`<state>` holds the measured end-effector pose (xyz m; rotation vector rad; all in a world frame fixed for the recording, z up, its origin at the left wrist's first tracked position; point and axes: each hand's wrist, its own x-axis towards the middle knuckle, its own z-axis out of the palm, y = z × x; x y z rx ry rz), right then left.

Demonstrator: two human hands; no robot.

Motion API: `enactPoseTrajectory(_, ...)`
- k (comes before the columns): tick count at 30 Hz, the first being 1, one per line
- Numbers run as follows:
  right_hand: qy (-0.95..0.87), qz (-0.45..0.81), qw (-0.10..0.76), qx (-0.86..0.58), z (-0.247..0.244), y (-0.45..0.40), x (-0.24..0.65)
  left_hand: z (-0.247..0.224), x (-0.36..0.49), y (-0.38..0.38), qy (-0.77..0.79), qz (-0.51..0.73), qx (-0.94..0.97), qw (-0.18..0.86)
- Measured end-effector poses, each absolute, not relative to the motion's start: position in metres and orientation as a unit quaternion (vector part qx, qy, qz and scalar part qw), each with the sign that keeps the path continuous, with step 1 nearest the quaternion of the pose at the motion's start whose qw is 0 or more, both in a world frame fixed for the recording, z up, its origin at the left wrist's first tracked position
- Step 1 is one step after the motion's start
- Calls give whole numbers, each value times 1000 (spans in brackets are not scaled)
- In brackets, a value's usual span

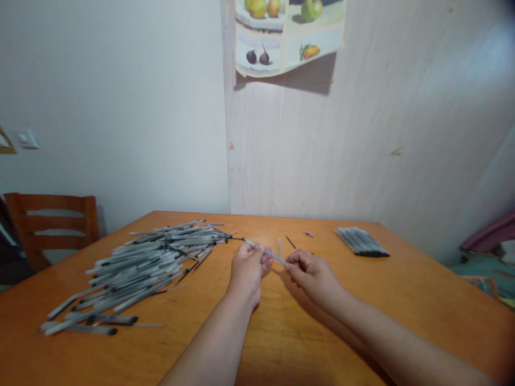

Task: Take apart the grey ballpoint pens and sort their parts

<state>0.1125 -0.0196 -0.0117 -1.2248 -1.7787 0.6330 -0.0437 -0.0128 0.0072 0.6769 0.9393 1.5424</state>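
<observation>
1. No box, tray or cup stood on the wooden table [402, 300]; the pens simply lay loose on the bare top, so nothing was held inside anything.
2. The person's left hand [248, 268] and right hand [311, 273] met near the middle of the table, both pinched on one thin grey pen barrel [263, 251]. The left fingers gripped its nearer-left stretch and the right fingertips closed on its right end.
3. That barrel hung just above the tabletop, slanting down from left to right between the two hands.
4. To the left sprawled a big loose heap of pens [140, 268], grey with dark tips, its nearest ends almost reaching the left hand.
5. Far right, well apart from the hands, a small tidy bundle of pens [361, 242] lay side by side.
6. A few small loose parts [290, 242] lay beyond the hands; they were too small and blurred for me to name.
7. A chair [52, 222] stood at the left, partly hidden by the table edge, and a fruit poster [287, 35] was cut off at the top. Both forearms ran out of view at the bottom.
</observation>
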Motion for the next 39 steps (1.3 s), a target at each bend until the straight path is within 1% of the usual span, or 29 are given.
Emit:
enactPoseTrajectory(5, -718, 235, 431, -494, -9, -23, 114, 9, -41, -15, 398, 659, 295, 566)
enactPoseTrajectory(18, -717, 234, 448, -480, -6, -26, 115, 12, -36, -17, 396, 658, 252, 588)
enactPoseTrajectory(33, -728, 235, 436, -474, -7, -22, 113, 13, -39, -18, 390, 667, 297, 561)
enactPoseTrajectory(39, -714, 252, 447, -476, -7, -23, 111, 12, -40, -18, 384, 663, 304, 566)
